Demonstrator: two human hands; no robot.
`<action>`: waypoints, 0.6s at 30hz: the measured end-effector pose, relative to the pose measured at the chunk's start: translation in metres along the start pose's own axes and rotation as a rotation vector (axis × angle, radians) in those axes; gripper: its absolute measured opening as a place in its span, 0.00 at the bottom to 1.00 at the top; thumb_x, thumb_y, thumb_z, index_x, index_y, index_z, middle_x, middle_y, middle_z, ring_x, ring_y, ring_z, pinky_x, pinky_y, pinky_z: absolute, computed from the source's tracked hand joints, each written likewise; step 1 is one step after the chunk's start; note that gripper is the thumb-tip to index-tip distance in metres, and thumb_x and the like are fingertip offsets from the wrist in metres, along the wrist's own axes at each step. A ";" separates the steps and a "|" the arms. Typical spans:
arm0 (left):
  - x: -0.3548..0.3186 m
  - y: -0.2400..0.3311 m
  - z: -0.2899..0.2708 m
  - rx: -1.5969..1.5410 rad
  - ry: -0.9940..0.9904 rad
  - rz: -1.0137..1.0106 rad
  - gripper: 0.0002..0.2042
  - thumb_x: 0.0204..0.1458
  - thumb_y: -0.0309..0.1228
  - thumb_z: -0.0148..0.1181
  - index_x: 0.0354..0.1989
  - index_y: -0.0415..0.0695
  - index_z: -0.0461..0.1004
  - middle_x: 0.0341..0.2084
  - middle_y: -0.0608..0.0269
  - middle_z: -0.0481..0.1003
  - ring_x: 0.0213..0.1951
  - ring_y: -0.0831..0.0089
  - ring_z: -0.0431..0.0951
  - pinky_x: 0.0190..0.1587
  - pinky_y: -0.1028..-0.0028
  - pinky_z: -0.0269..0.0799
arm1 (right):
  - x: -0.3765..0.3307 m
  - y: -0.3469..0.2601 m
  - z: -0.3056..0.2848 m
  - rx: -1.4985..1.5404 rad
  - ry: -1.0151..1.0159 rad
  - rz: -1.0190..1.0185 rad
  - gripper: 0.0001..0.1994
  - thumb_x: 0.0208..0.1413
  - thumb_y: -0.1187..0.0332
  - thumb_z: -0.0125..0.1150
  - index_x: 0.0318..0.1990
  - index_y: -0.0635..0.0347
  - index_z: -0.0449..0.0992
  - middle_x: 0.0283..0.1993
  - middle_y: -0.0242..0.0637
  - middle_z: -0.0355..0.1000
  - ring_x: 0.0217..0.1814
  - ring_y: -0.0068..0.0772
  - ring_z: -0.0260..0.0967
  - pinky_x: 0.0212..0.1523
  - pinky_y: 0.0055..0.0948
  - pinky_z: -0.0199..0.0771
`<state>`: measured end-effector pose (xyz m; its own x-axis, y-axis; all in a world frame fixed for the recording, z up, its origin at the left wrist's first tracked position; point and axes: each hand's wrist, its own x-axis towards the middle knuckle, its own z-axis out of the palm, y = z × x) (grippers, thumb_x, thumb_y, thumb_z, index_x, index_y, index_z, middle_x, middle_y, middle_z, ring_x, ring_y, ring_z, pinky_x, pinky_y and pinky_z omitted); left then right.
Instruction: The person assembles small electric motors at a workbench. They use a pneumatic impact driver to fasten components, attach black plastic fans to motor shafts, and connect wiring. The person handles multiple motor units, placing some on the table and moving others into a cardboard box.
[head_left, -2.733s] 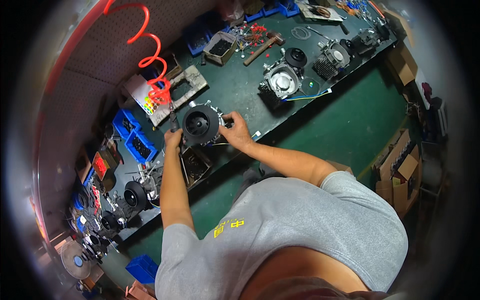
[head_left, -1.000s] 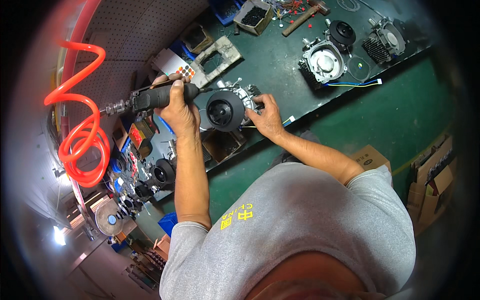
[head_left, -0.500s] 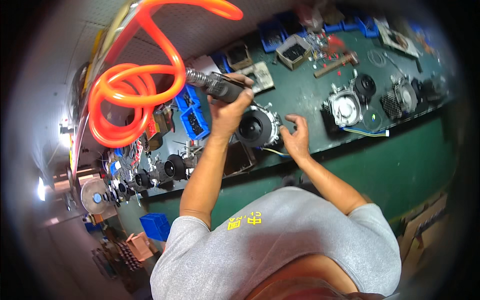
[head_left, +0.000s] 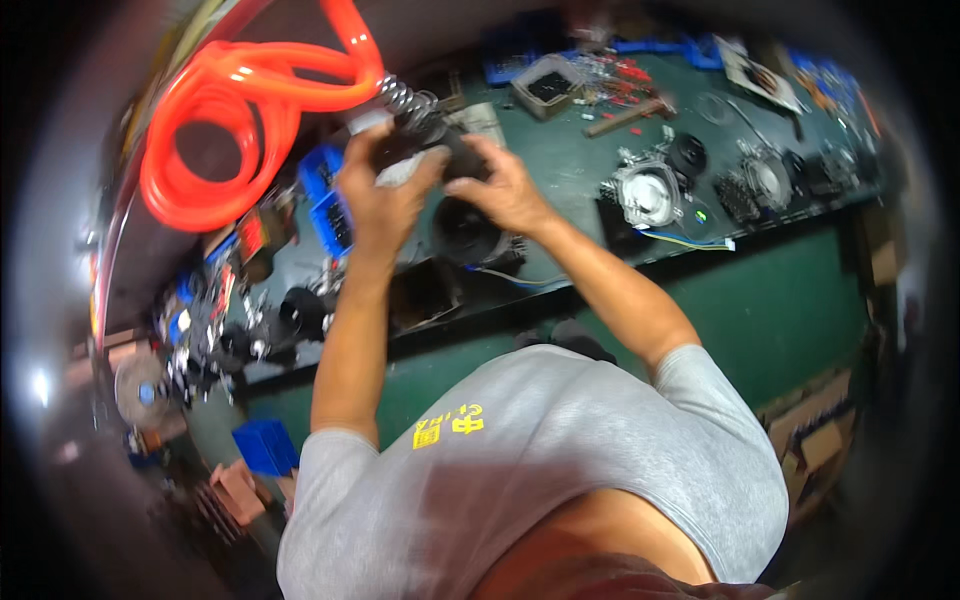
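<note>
— As I can't see the head view, where are the hands and what do they hold?

— Upper left of centre, the left hand (head_left: 385, 195) and the right hand (head_left: 510, 195) come together at a dark handheld tool (head_left: 462, 160). The fingers of both look clamped on it, the right hand's around its lower-right end; motion blur hides the exact contact.

— What is around it?

— A springy metal fitting (head_left: 405, 98) leads from the tool to a coiled orange hose (head_left: 215, 165), looping across the upper left. Just below the hands, left of centre, a machine unit with a black round housing (head_left: 465, 232) rests on the green table (head_left: 575, 190). A thin wire (head_left: 520, 280) trails from it to the right. Blue bins (head_left: 330, 225) sit left of the left hand. Another metal unit (head_left: 645, 195) lies well apart, right of centre.

— How is this best handled?

— In my judgement, with a firm two-handed grip, fingers clear of the tool's working end, and the hose left slack so it doesn't tug. Above the unit, a slip could knock the black round housing, so small, steady movements suit.
</note>
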<state>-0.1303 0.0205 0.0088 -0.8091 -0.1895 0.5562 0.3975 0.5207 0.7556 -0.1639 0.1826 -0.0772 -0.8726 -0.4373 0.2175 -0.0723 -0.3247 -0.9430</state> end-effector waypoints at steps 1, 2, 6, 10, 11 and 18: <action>-0.005 0.002 -0.005 -0.028 0.006 0.038 0.19 0.48 0.26 0.79 0.46 0.36 0.78 0.35 0.61 0.83 0.37 0.75 0.82 0.44 0.74 0.78 | 0.000 0.008 0.001 0.063 -0.003 -0.007 0.28 0.55 0.69 0.73 0.62 0.66 0.69 0.52 0.36 0.75 0.54 0.24 0.71 0.57 0.29 0.73; -0.009 0.000 -0.010 -0.012 0.010 0.031 0.17 0.50 0.26 0.78 0.44 0.36 0.79 0.34 0.61 0.84 0.36 0.76 0.82 0.44 0.75 0.77 | -0.001 0.014 0.004 0.133 -0.016 -0.014 0.28 0.55 0.69 0.73 0.62 0.66 0.70 0.52 0.36 0.75 0.53 0.24 0.71 0.57 0.29 0.73; -0.004 0.014 -0.023 0.234 -0.053 0.322 0.11 0.54 0.28 0.74 0.40 0.34 0.81 0.32 0.56 0.84 0.34 0.69 0.84 0.41 0.73 0.77 | -0.001 0.009 0.003 0.097 -0.046 -0.057 0.30 0.57 0.76 0.71 0.66 0.66 0.65 0.52 0.36 0.75 0.54 0.25 0.74 0.58 0.29 0.76; -0.002 0.020 -0.019 0.330 -0.121 0.301 0.11 0.60 0.32 0.69 0.36 0.35 0.78 0.26 0.57 0.80 0.27 0.68 0.79 0.32 0.71 0.73 | -0.005 0.002 0.002 0.074 0.017 -0.049 0.29 0.54 0.76 0.72 0.63 0.67 0.68 0.49 0.34 0.76 0.51 0.23 0.75 0.56 0.27 0.76; -0.002 0.023 -0.018 0.358 -0.126 0.291 0.12 0.62 0.32 0.67 0.34 0.35 0.77 0.25 0.59 0.78 0.26 0.72 0.76 0.30 0.72 0.71 | -0.004 -0.003 0.003 0.062 0.027 -0.025 0.29 0.54 0.76 0.73 0.62 0.67 0.68 0.49 0.34 0.76 0.51 0.22 0.74 0.56 0.27 0.76; -0.011 0.020 -0.006 -0.300 -0.105 -0.347 0.17 0.71 0.42 0.54 0.39 0.39 0.76 0.26 0.74 0.72 0.24 0.85 0.63 0.27 0.80 0.58 | -0.002 0.009 0.006 0.082 0.045 -0.042 0.28 0.52 0.74 0.74 0.60 0.68 0.70 0.49 0.36 0.77 0.52 0.24 0.75 0.56 0.28 0.76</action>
<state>-0.1107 0.0285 0.0200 -0.9497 -0.2162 0.2268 0.1907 0.1755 0.9658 -0.1598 0.1760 -0.0846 -0.8905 -0.3846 0.2430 -0.0711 -0.4098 -0.9094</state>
